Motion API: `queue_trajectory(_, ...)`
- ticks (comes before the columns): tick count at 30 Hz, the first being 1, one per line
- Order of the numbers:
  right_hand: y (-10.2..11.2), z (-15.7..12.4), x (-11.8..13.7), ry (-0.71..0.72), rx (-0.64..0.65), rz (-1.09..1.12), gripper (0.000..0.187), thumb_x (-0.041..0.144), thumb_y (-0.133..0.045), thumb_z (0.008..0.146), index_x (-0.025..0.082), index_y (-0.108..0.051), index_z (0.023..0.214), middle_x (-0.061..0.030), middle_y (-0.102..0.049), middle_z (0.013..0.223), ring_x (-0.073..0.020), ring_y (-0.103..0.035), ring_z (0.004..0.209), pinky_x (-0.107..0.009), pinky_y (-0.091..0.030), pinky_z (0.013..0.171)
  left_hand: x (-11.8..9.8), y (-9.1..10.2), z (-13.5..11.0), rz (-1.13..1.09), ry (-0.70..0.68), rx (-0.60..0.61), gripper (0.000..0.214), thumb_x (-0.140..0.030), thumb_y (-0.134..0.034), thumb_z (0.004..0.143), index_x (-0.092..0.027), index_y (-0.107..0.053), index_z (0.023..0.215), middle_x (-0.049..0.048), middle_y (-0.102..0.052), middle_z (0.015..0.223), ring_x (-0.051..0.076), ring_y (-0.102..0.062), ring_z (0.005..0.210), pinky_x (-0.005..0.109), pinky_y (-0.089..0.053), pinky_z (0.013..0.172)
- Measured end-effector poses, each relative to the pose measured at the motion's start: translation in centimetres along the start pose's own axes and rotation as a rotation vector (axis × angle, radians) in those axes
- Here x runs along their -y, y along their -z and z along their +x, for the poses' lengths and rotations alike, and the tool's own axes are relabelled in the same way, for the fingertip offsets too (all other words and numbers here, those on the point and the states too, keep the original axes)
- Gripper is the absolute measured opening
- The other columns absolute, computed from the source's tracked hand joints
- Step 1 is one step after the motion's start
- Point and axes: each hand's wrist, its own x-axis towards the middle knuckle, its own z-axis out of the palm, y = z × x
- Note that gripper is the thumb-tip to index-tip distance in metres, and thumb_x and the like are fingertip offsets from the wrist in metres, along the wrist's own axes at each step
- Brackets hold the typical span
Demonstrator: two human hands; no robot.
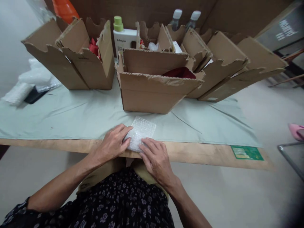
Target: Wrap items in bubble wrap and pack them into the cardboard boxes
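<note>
A small folded piece of bubble wrap [142, 128] lies at the front edge of the table, partly over the green cloth. My left hand [116, 139] grips its left side, with the index finger on top and the thumb close to the near edge. My right hand [155, 155] holds the near right part, its bent fingers pressed onto the plastic. Whether anything is wrapped inside cannot be made out. Just beyond the bubble wrap stands a wide open cardboard box [152, 93] with something dark red in it.
More open cardboard boxes stand behind, on the left [83, 66] and right [220, 72]. A white bottle with a green cap [124, 36] is between them. Loose bubble wrap [35, 76] lies at far left. A green label [247, 153] sits on the wooden table edge [197, 153].
</note>
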Motion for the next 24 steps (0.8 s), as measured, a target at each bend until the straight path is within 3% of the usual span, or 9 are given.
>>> queue_trajectory(2,0.1,0.3,-0.3,-0.007,-0.02,0.063,0.022,0.012,-0.054,0.1,0.02,-0.067,0.116,-0.0081,-0.077,0.119,-0.0255,-0.069,0.112,-0.044,-0.051,0.093,-0.5,1.0,-0.8,-0.047,-0.083,0.007,0.038,-0.017,-0.057,0.092,-0.013,-0.064,0.13,0.0182,-0.065,0.13,0.028,-0.063,0.118,0.046,-0.055,0.099)
queue_trajectory(4,0.3,0.7,-0.4,-0.036,-0.036,0.143,0.022,0.012,-0.053,0.101,0.02,-0.068,0.116,-0.0063,-0.079,0.11,-0.0227,-0.071,0.103,-0.041,-0.053,0.089,-0.9,2.0,-1.6,-0.107,-0.159,0.059,0.042,-0.017,-0.061,0.09,-0.016,-0.062,0.132,0.0162,-0.062,0.139,0.029,-0.057,0.13,0.049,-0.05,0.108)
queue_trajectory(7,0.6,1.0,-0.5,-0.123,-0.041,0.245,0.02,0.016,-0.055,0.102,0.02,-0.068,0.116,-0.0052,-0.079,0.102,-0.0206,-0.071,0.092,-0.039,-0.056,0.083,-1.0,2.5,-2.0,-0.142,-0.183,0.077,0.039,-0.015,-0.059,0.091,-0.018,-0.062,0.13,0.0099,-0.074,0.117,0.024,-0.066,0.112,0.046,-0.053,0.1)
queue_trajectory(11,0.7,1.1,-0.5,-0.189,-0.085,0.204,0.026,0.02,-0.056,0.102,0.021,-0.064,0.126,-0.0075,-0.077,0.109,-0.022,-0.071,0.096,-0.039,-0.058,0.083,-0.2,1.2,-1.1,-0.146,0.011,0.022,0.027,-0.018,-0.056,0.096,-0.016,-0.07,0.119,0.0058,-0.078,0.096,0.018,-0.07,0.083,0.035,-0.056,0.08)
queue_trajectory(15,1.0,0.8,-0.3,-0.123,-0.2,0.005,0.028,0.02,-0.063,0.097,0.02,-0.064,0.125,-0.0138,-0.071,0.124,-0.0286,-0.066,0.114,-0.046,-0.053,0.093,0.5,-0.2,0.4,-0.108,0.12,0.052,0.027,-0.02,-0.063,0.091,-0.017,-0.073,0.116,0.0024,-0.077,0.084,0.016,-0.068,0.07,0.029,-0.056,0.071)
queue_trajectory(18,0.8,0.9,-0.3,-0.032,-0.071,-0.048,0.026,0.02,-0.064,0.095,0.02,-0.066,0.121,-0.0119,-0.072,0.127,-0.0308,-0.063,0.12,-0.048,-0.049,0.097,0.7,-0.7,0.7,-0.032,0.093,0.052,0.029,-0.02,-0.063,0.091,-0.018,-0.072,0.119,0.0021,-0.075,0.084,0.015,-0.066,0.067,0.03,-0.056,0.071)
queue_trajectory(20,0.3,1.2,-0.6,-0.022,-0.011,-0.049,0.024,0.018,-0.062,0.097,0.02,-0.067,0.12,-0.0094,-0.075,0.123,-0.0296,-0.065,0.118,-0.047,-0.048,0.096,0.6,-0.6,0.5,0.004,0.056,-0.007,0.028,-0.021,-0.061,0.094,-0.017,-0.071,0.12,0.0052,-0.074,0.09,0.018,-0.067,0.074,0.033,-0.058,0.075)
queue_trajectory(24,-0.3,1.4,-1.2,-0.097,-0.071,0.072,0.021,0.016,-0.056,0.101,0.02,-0.068,0.118,-0.0065,-0.078,0.11,-0.0239,-0.068,0.106,-0.042,-0.049,0.092,-0.1,0.3,-0.7,-0.016,-0.091,-0.089,0.029,-0.024,-0.063,0.096,-0.015,-0.067,0.123,0.0143,-0.069,0.117,0.026,-0.066,0.11,0.043,-0.057,0.094)
